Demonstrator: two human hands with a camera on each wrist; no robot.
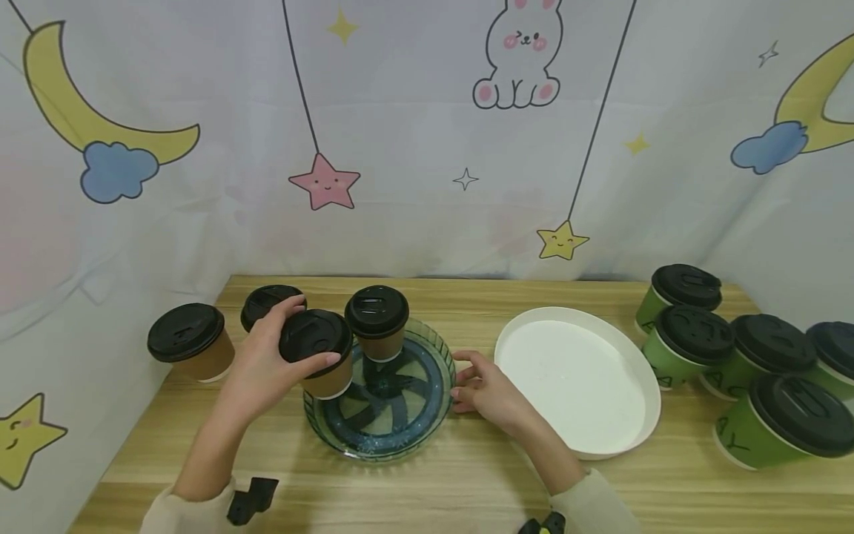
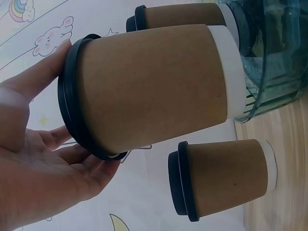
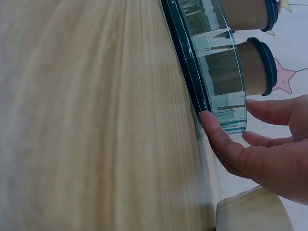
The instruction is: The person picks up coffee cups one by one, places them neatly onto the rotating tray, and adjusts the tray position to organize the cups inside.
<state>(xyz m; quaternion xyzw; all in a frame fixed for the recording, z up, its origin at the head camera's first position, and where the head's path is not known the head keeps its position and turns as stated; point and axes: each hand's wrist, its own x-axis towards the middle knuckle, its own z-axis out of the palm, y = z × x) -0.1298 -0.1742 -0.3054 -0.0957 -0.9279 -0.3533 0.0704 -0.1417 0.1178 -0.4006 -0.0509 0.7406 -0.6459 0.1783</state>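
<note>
My left hand (image 1: 263,360) grips a brown paper cup (image 2: 154,82) by its black lid, thumb on one side and fingers round the other. This cup is upright over the left part of a round greenish glass dish (image 1: 390,445). Another brown cup (image 1: 382,345) with a black lid stands inside the dish at its back. At the dish's right side is my right hand (image 1: 490,397). In the right wrist view its fingers (image 3: 269,111) meet the upper rim while the thumb lies against the base edge, holding the dish's side.
Two more brown cups stand left of the dish, one at the outer left (image 1: 207,356) and one partly behind my left hand. A round white tray (image 1: 577,378) lies right of the dish. Several green cups (image 1: 760,437) with black lids stand at the far right. A printed curtain (image 1: 427,222) hangs behind.
</note>
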